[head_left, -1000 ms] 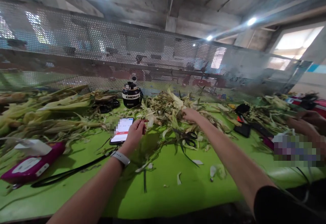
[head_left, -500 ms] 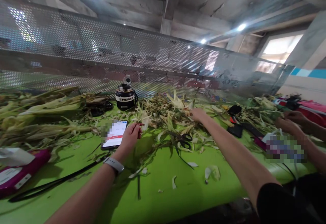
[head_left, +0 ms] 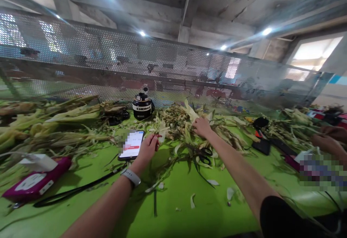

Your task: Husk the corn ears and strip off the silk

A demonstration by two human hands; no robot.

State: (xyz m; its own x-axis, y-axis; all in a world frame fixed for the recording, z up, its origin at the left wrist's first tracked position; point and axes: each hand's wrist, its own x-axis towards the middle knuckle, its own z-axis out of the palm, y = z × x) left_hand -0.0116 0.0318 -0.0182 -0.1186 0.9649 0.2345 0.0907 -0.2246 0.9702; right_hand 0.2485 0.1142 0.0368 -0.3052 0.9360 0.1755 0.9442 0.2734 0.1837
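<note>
Green table (head_left: 179, 191), mesh panel (head_left: 165, 57) behind far edge | dry leaf pile (head_left: 173, 124) midway along far edge | right hand (head_left: 202, 126) on pile, cannot tell whether grasping | left hand (head_left: 148, 147) half-curled beside phone (head_left: 132, 145), grip unclear | leaves (head_left: 191, 111) probably light, papery, tear-prone: pinch several together, low down

At mid-frame, a person's right hand (head_left: 201, 126) touches a heap of dry husks (head_left: 175, 118); left of centre, the left hand (head_left: 149, 146), fingers curled, is beside a lit phone (head_left: 133, 144).
</note>
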